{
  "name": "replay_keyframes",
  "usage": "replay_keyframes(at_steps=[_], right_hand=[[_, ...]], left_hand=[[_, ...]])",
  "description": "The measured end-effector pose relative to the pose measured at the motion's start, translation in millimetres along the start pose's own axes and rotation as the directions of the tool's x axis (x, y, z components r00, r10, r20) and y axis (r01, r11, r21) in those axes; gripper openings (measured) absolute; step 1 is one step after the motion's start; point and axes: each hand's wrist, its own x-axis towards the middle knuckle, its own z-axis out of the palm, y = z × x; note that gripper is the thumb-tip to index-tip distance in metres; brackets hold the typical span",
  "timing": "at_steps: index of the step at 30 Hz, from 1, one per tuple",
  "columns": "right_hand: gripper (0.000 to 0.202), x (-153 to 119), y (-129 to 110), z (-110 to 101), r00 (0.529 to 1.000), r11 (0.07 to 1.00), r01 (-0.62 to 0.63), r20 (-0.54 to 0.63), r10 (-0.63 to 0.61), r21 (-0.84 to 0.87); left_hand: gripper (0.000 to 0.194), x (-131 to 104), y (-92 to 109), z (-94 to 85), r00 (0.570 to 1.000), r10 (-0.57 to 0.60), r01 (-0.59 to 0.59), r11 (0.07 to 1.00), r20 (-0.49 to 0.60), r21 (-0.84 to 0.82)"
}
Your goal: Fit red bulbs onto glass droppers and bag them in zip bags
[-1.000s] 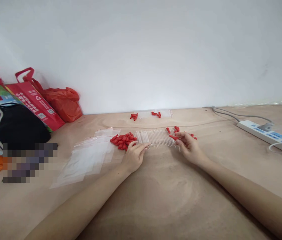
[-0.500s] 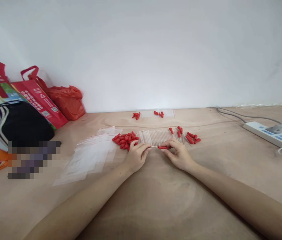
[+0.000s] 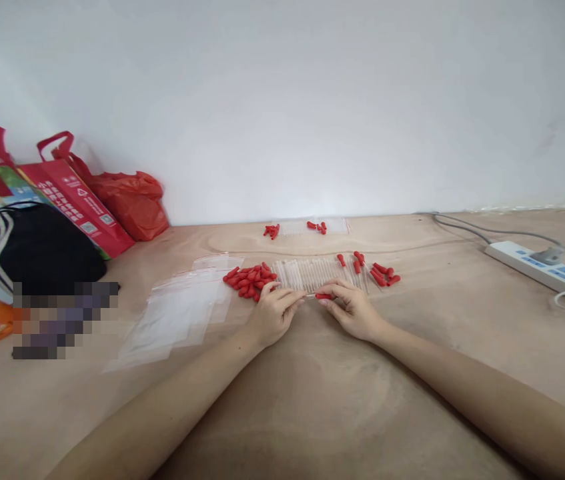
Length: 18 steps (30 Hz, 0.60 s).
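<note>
My left hand (image 3: pixel 277 312) pinches a thin clear dropper tube (image 3: pixel 311 296), held level just above the table. A red rubber bulb (image 3: pixel 323 295) is pinched in my right hand (image 3: pixel 353 311), in line with the tube's right end; whether the tube sits inside it is too small to tell. Behind my fingers lies a row of clear tubes (image 3: pixel 302 273), side by side. A pile of loose red bulbs (image 3: pixel 249 277) is next to my left hand. Right of the row, several tubes carry red bulbs (image 3: pixel 385 272).
Overlapping clear zip bags (image 3: pixel 177 313) lie left of the bulb pile. Near the wall is another bag (image 3: pixel 292 227) with red bulbs around it. Shopping bags (image 3: pixel 69 200) and a black drawstring bag (image 3: pixel 47 250) stand at left. A power strip (image 3: pixel 537 267) with cables lies at right.
My left fingertips have slid a little right along the tube, closer to the red bulb. The whole view has shifted slightly; the rest lies as before.
</note>
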Motion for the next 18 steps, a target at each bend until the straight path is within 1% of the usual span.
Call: replay_keyframes(at_steps=[4, 9, 14, 18], right_hand=[[0.018, 0.4, -3.3, -0.8, 0.999, 0.999, 0.036, 0.017, -0.036, 0.031], [0.019, -0.6, -4.1, -1.3, 0.993, 0.993, 0.117, -0.013, -0.117, 0.015], [0.019, -3.1, 1.2, -0.6, 0.971, 0.966, 0.228, -0.048, -0.235, -0.121], [0.017, -4.2, 3.4, -1.9, 0.946, 0.916, 0.310, -0.018, -0.325, -0.256]], left_hand=[[0.021, -0.6, 0.2, 0.4, 0.999, 0.039, -0.039, 0.999, 0.005, 0.010], [0.023, -0.3, 2.0, 0.7, 0.996, 0.082, -0.083, 0.996, 0.016, 0.028], [0.026, 0.0, 1.6, -1.0, 0.987, 0.159, -0.160, 0.983, 0.017, 0.091], [0.028, -1.1, 1.8, -3.2, 0.980, 0.192, -0.197, 0.969, 0.045, 0.149]])
